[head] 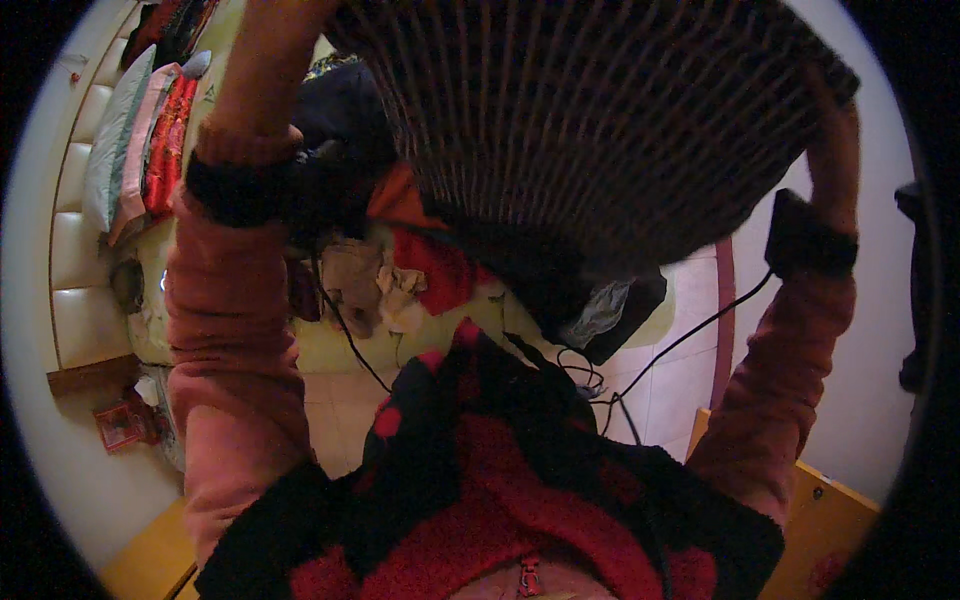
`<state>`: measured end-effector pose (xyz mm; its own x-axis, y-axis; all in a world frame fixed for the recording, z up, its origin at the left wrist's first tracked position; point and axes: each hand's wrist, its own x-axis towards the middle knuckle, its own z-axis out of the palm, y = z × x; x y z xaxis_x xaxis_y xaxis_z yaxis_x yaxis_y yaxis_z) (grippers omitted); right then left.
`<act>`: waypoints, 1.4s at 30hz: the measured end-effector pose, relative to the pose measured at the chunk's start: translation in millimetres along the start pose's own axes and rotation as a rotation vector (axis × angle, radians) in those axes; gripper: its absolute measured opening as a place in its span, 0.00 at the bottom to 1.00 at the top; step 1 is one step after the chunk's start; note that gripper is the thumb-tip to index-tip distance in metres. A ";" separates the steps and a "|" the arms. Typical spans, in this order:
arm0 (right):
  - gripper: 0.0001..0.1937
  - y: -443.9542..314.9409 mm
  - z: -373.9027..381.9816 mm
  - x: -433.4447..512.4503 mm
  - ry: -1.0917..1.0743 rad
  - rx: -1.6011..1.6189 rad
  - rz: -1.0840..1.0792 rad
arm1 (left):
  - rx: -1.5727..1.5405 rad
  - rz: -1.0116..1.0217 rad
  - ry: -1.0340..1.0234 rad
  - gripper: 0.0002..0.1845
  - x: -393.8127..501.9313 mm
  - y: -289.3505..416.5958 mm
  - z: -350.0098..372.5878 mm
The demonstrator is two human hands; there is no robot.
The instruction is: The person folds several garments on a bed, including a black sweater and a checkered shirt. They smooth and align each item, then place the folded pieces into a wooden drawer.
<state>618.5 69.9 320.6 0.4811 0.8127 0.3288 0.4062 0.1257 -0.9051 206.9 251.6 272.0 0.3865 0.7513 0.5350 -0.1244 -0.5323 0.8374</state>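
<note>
A dark ribbed or striped cloth item (600,127) is raised and spread across the upper middle and right. My right hand (823,94) is at its right edge, gripping the cloth, with the fingers dim and partly hidden in the dark fabric. My left forearm reaches up past the top rim near the cloth's left side, and the left hand itself is out of view. Black bands sit on both wrists, and a black cable (694,319) runs from the right one. Below the cloth lie a red cloth (435,274), an orange piece (405,196) and beige fabric (352,277) on the bed.
Pillows, one pale (120,142) and one red patterned (171,142), lean by the padded headboard (82,247). A black bag or cloth with clear plastic (604,307) lies at the bed's edge. Yellow wooden furniture (825,510) stands at the lower right. Cable loops hang before me.
</note>
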 end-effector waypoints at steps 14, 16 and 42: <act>0.12 119.9 40.0 -170.9 -0.465 -0.910 -0.406 | 0.393 0.014 -0.312 0.17 -180.3 -111.8 12.8; 0.12 166.1 59.5 -221.5 -0.666 -1.018 -0.375 | 0.464 -0.081 -0.459 0.15 -230.4 -146.5 21.7; 0.30 306.0 161.3 -27.5 -0.389 -0.991 0.100 | 0.993 -0.560 -0.272 0.30 -127.4 -282.8 63.8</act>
<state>604.2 177.8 -8.9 0.3373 0.9414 -0.0018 0.9132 -0.3276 -0.2425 251.1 281.6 -40.1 0.3584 0.9333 -0.0227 0.8469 -0.3148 0.4286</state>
